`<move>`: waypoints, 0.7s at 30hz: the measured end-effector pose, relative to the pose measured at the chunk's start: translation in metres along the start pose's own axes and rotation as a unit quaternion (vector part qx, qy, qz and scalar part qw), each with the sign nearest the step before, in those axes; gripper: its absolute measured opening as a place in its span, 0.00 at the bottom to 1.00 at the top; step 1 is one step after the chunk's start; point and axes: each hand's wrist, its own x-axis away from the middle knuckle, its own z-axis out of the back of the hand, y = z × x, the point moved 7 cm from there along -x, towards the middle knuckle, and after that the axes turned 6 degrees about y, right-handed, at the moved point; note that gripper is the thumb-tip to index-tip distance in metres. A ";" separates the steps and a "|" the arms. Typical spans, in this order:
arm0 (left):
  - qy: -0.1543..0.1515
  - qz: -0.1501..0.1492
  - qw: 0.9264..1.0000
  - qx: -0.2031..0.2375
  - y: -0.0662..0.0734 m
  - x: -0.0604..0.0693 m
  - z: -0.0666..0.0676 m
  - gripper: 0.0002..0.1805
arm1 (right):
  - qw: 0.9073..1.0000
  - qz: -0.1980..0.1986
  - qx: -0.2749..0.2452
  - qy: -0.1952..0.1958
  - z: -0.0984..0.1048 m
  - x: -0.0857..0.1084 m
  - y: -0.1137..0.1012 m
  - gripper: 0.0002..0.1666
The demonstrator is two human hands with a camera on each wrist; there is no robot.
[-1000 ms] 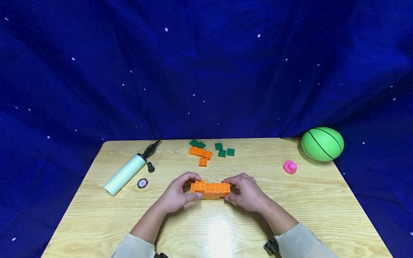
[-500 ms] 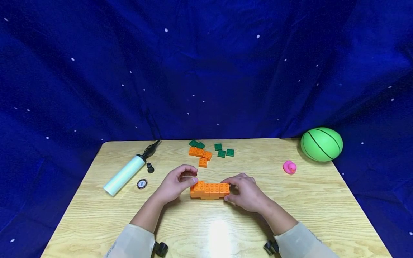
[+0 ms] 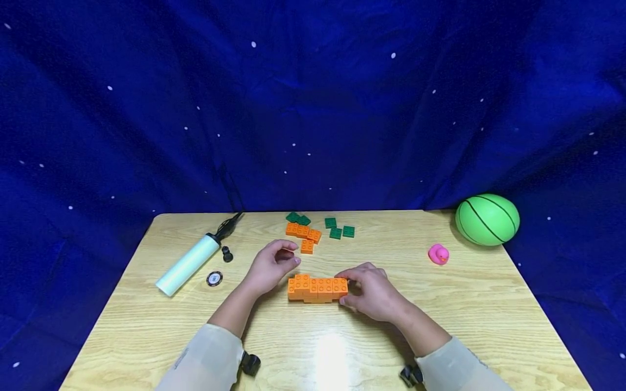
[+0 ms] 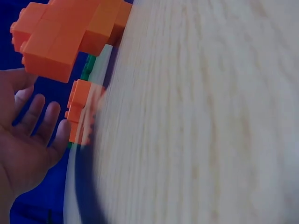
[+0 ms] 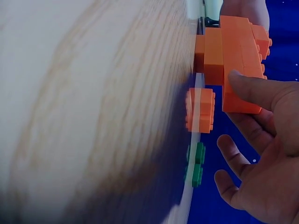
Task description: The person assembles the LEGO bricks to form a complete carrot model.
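A right hand (image 3: 371,292) pinches an orange toy-brick build (image 3: 320,290). Left of the build, a left hand (image 3: 268,267) hovers, fingers loosely parted.

The joined bricks (image 3: 318,290) are plain orange – so are the loose bricks (image 3: 303,231) – while the flat pieces (image 3: 336,233) are dark green. Pale yellowish wood grain streaks the desk (image 3: 391,353). White specks dot the deep blue cloth (image 3: 313,98). The ball (image 3: 488,220) is bright green with black lines, the duck (image 3: 438,254) pink, the sleeves (image 3: 205,358) light grey.
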 end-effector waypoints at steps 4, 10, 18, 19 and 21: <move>0.008 -0.013 0.999 -0.028 -0.003 -0.010 -0.004 0.18 | 1.000 -0.005 -0.001 -0.002 0.000 0.000 -0.001 0.28; 0.023 -0.025 0.996 -0.081 0.000 -0.020 -0.009 0.19 | 1.000 -0.009 -0.001 -0.004 0.001 -0.001 -0.001 0.28; 0.034 -0.032 0.990 -0.135 -0.002 -0.031 -0.013 0.21 | 1.000 -0.012 0.001 -0.005 0.000 -0.001 0.000 0.27; 0.034 -0.033 0.989 -0.143 -0.003 -0.033 -0.013 0.21 | 1.000 -0.012 0.001 -0.005 0.000 -0.001 0.000 0.27; 0.034 -0.033 0.986 -0.159 -0.005 -0.035 -0.014 0.22 | 1.000 -0.012 0.002 -0.006 0.000 -0.001 0.000 0.27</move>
